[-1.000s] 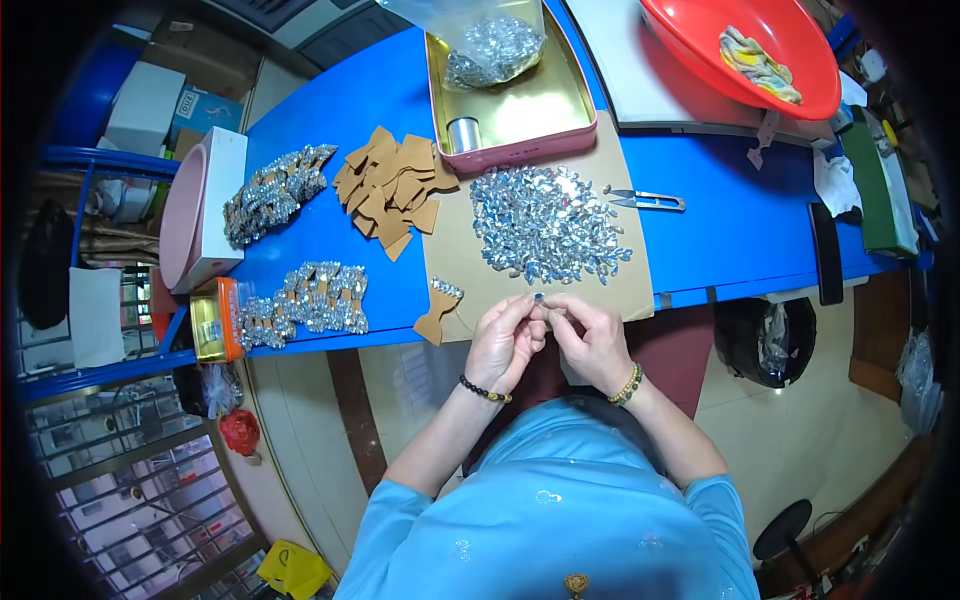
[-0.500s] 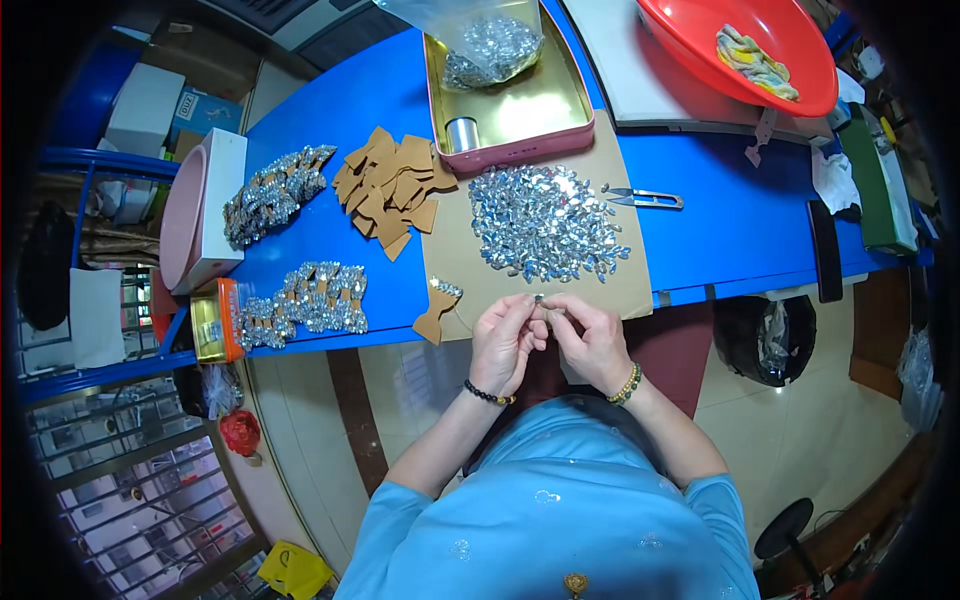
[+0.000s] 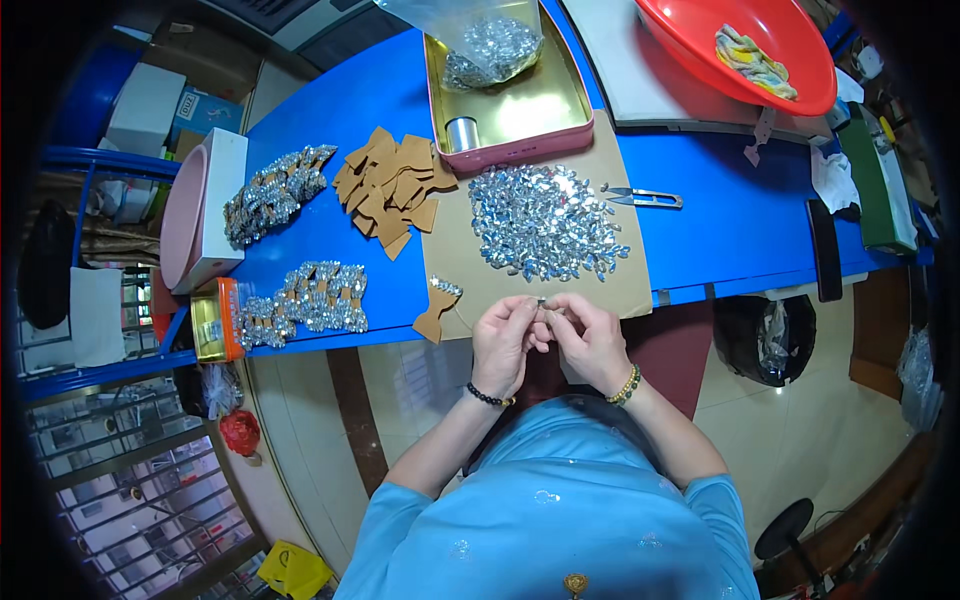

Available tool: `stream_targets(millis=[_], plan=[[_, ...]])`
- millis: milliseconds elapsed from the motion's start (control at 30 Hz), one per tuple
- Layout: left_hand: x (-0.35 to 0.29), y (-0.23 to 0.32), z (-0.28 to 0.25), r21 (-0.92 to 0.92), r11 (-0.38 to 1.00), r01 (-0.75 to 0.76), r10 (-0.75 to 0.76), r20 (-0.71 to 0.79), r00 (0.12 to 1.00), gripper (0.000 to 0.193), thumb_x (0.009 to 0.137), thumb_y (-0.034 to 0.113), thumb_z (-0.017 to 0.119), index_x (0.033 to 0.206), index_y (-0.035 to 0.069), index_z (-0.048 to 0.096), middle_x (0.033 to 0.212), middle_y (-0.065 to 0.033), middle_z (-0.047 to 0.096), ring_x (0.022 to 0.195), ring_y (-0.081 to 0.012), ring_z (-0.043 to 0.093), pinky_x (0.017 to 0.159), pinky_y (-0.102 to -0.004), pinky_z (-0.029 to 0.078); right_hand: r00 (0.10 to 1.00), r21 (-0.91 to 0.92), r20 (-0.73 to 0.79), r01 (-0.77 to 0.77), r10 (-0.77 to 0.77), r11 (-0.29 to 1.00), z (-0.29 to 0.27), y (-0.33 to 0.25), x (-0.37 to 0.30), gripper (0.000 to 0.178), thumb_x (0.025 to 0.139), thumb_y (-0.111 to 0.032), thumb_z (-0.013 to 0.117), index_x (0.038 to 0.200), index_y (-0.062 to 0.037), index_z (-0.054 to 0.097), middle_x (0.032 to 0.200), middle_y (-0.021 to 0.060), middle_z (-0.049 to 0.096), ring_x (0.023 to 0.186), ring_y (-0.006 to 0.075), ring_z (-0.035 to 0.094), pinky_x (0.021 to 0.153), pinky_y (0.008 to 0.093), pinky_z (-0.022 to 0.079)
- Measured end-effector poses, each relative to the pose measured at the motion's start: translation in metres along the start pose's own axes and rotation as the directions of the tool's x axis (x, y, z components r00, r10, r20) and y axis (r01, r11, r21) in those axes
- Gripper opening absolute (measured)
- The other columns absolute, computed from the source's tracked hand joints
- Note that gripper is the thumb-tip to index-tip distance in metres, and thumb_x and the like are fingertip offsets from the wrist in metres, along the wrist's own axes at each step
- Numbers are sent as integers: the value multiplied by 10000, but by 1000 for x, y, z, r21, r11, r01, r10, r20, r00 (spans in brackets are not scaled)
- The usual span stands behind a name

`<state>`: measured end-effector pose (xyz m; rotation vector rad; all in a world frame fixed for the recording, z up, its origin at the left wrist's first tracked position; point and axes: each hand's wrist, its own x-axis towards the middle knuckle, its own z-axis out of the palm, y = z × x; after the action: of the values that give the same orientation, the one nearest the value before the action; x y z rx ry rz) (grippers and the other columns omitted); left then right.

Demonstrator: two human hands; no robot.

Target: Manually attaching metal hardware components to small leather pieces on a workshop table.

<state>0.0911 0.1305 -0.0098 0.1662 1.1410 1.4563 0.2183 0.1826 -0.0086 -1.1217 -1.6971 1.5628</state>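
Observation:
My left hand (image 3: 503,345) and my right hand (image 3: 590,342) meet at the table's front edge, fingertips pinched together. Between them a tiny shiny piece (image 3: 541,301) shows, looking like a rhinestone; whatever else the fingers grip is too small to make out. Just beyond lies a loose heap of silver rhinestones (image 3: 545,222) on brown card (image 3: 610,290). Left of my left hand, a tan bow-shaped piece (image 3: 432,318) carries a row of stones along its upper edge. From it a thin thread runs toward my left hand.
Plain tan pieces (image 3: 392,185) lie piled behind. Stone-covered pieces (image 3: 320,297) sit further left, another stack (image 3: 275,195) behind them. A pink-rimmed tin (image 3: 520,150) holds a thread spool (image 3: 462,134) and a bag of stones (image 3: 490,52). Thread snips (image 3: 645,198) and a red basin (image 3: 690,50) are right.
Both hands stay almost in place, the left fingers shifting very slightly at the pinch. Everything on the table lies as before.

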Motion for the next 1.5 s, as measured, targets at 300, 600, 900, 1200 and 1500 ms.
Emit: stream_targets(millis=[300,600,900,1200,1500], plan=[[-11,0,-1,443,863,-244,232,82,969,85,884,66,548,892,-8,588,729,-32,590,573,-47,539,484,-170,433,960,401,183,-270,212,875,-4,-2,3,90,850,-66,573,863,22,568,756,35,596,608,58,542,542,203,424],[-22,7,-21,558,746,-363,368,109,923,58,864,24,555,873,-24,586,727,-22,561,552,-51,532,480,-178,428,976,-95,37,216,-214,972,14,-11,12,77,820,-64,598,790,6,592,763,52,577,604,81,528,527,229,417],[-43,12,-51,543,713,-442,461,111,880,58,862,4,544,860,-36,587,825,-46,540,599,-54,523,498,-176,417,986,117,167,3,-23,993,54,-25,26,76,838,-74,569,865,-4,561,681,53,575,491,94,524,453,263,406],[-45,14,-105,615,691,-381,503,-29,864,122,878,74,541,863,-34,595,771,-50,566,606,-64,504,531,-204,401,875,-514,293,484,-386,708,101,-3,42,117,761,-132,638,810,-27,615,539,98,542,446,143,534,438,280,415],[-54,19,-101,57,996,-73,85,-253,964,156,904,151,521,847,27,598,708,-2,549,534,-43,455,475,-190,351,890,-275,442,255,-114,927,100,-41,16,87,761,-117,630,786,-33,635,574,88,572,466,139,558,435,290,419]])
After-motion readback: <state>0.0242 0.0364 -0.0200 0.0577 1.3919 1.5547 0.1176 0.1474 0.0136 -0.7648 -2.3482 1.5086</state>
